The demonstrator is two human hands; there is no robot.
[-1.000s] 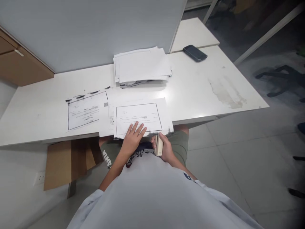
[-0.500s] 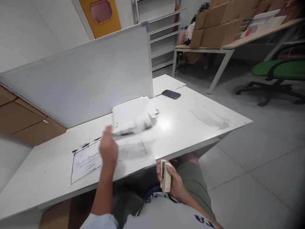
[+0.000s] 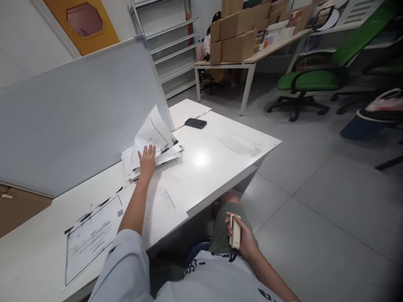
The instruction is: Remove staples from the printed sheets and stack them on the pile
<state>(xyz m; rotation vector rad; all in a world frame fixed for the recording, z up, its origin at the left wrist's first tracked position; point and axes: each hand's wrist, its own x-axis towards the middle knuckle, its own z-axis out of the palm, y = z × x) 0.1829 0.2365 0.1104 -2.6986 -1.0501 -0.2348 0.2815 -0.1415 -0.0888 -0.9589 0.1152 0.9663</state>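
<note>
My left hand (image 3: 147,161) lies on a stack of papers (image 3: 127,161), its fingers stretched out over the top sheet. That printed sheet (image 3: 154,130) curls up at its far end beyond my fingers. My right hand (image 3: 244,237), low over my lap, is wrapped round a cream stapler (image 3: 234,235). Nearer me on the desk lies a printed page with a black border (image 3: 91,239). To the right of my left forearm, another sheet with faint print (image 3: 163,205) reaches the desk's front edge.
A black phone (image 3: 195,123) rests toward the far side of the white desk (image 3: 220,167). Behind the papers stands a grey partition board (image 3: 94,105). Cardboard boxes (image 3: 237,42) are piled on another table. A green chair (image 3: 308,79) stands on the right.
My left hand has moved forward from above the desk onto the stack, where the carried paper now lies. My right hand still holds the stapler. The view has swung to the right.
</note>
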